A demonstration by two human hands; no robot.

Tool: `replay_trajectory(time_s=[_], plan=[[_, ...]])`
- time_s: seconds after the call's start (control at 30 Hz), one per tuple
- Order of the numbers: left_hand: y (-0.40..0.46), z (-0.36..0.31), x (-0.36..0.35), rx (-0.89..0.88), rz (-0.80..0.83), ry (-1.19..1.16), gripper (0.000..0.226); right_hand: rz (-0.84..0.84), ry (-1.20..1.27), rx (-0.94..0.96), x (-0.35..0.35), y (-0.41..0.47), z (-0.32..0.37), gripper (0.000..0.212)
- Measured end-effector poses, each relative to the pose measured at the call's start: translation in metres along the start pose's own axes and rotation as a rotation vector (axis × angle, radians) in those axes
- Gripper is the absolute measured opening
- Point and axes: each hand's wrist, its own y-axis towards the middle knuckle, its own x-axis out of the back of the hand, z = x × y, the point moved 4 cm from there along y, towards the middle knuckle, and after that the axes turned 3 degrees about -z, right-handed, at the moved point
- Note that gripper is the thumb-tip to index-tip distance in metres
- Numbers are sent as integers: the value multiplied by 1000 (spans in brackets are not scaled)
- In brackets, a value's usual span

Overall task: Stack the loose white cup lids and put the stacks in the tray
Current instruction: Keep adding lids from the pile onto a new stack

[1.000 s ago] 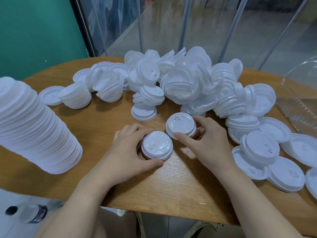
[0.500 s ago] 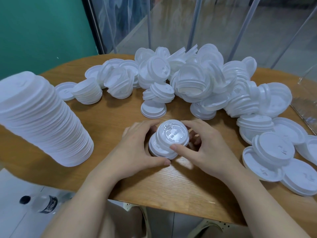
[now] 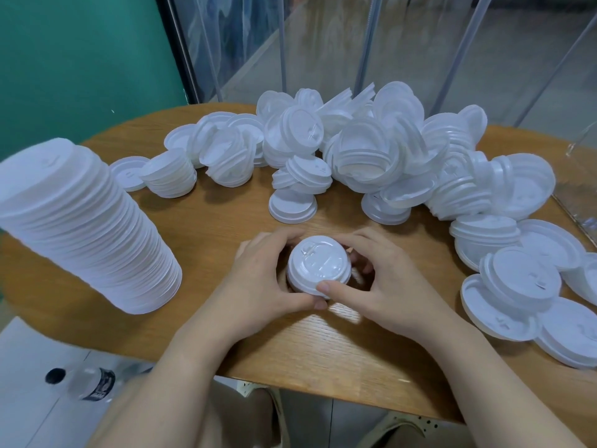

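A small stack of white cup lids (image 3: 318,265) stands on the round wooden table (image 3: 339,357) near its front edge. My left hand (image 3: 261,282) curls round the stack's left side and my right hand (image 3: 384,279) curls round its right side, both thumbs at the front rim. A tall leaning stack of lids (image 3: 77,227) stands at the left. A big heap of loose lids (image 3: 371,153) fills the back of the table. More loose lids (image 3: 529,286) lie at the right. A corner of the clear tray (image 3: 581,150) shows at the right edge.
A water bottle (image 3: 80,383) lies on the floor below the table's left front. A green wall stands behind at the left and glass panels with metal posts at the back. Bare wood shows between the tall stack and my hands.
The two short piles, apart a second ago, have been brought together: the right pile went onto the left one. Both hands now close round the joined stack.
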Motion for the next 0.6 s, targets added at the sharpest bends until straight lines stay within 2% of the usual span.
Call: replay_trajectory(time_s=[0.27,0.4,0.43,0.53,0.6], plan=[[-4,-5,5,-92,31,-20,75,32,-30,-19,-3,1,-4,64],[-1,-6,5,-102,10,-23,68,29,-72,43,1,2,-3,74],[0,-5,5,-98,10,-21,69,-41,-82,82,8,5,-1,72],[0,-3,5,-95,-3,-4,71,-411,-93,213,45,19,3,54],[1,-4,4,-96,-4,15,69,-544,-184,240,65,34,-1,48]])
